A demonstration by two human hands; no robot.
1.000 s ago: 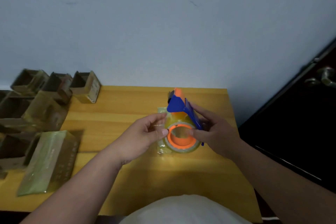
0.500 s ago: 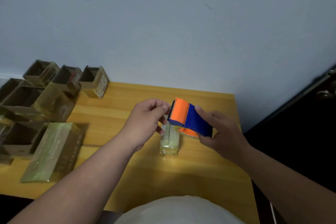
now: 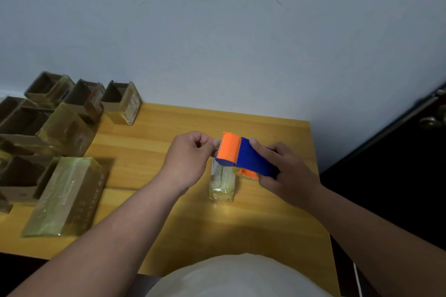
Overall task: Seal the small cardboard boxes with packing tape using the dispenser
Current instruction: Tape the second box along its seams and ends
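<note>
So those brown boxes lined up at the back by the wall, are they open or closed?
Open. The three boxes by the wall show dark hollow insides from above, with no flaps or tape over their tops.

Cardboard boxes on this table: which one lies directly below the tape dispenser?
The small tape-wrapped box at mid-table, lying flat between both hands under the dispenser. The other boxes sit along the table's left side.

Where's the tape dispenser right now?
In the head view, right of centre: the tape dispenser is held by the right hand above a small wrapped box, left hand alongside.
</note>
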